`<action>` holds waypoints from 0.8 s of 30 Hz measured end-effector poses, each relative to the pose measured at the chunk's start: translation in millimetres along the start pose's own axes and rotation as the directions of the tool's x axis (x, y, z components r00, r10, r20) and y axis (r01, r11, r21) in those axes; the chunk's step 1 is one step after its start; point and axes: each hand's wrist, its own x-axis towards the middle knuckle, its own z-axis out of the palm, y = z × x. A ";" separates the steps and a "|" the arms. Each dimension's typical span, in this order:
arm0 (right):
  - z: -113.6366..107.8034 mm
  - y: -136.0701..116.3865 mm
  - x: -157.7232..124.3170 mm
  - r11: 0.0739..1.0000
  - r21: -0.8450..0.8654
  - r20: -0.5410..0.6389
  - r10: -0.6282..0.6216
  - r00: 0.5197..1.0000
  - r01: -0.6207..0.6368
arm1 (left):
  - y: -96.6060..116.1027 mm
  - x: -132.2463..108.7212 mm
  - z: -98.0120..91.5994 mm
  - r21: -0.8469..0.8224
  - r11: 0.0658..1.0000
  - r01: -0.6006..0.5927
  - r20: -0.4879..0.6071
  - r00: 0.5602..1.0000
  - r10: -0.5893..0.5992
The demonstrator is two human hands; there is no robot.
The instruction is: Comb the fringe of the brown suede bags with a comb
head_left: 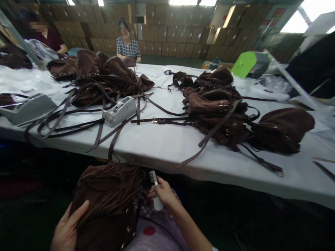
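Observation:
A dark brown fringed bag (104, 205) rests on my lap, its long fringe (112, 184) lying across its upper side and several metal eyelets along the right edge. My left hand (69, 223) grips the bag's left edge, thumb on top and the other fingers mostly hidden behind it. Just right of the bag, my right hand (162, 191) is closed around a white comb (154, 188). The comb's teeth point up and to the left, close to the fringe but apart from it. A strap (113, 144) runs from the bag up onto the table.
Brown bags with straps lie piled on the white-covered table (162, 139), one heap (104, 73) at left, another (214, 104) at right. Two grey tape dispensers, one near (120, 111) and one far left (30, 108), stand there. Two people sit beyond; stacked cartons (170, 33) line the back.

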 end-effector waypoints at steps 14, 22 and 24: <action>56.3 7.7 -2.3 0.984 -0.122 0.085 -0.122 0.989 0.132 | 6.3 -14.3 12.3 0.025 0.993 0.118 0.052 0.992 -0.119; 22.3 35.3 4.9 0.970 0.215 0.070 0.099 0.993 -0.112 | 13.8 -22.5 11.1 0.057 0.993 -0.100 -0.004 0.995 0.100; 12.3 29.1 -4.5 0.949 0.286 0.078 0.115 0.990 -0.133 | 18.2 -22.4 14.1 0.052 0.994 -0.095 0.018 0.995 0.094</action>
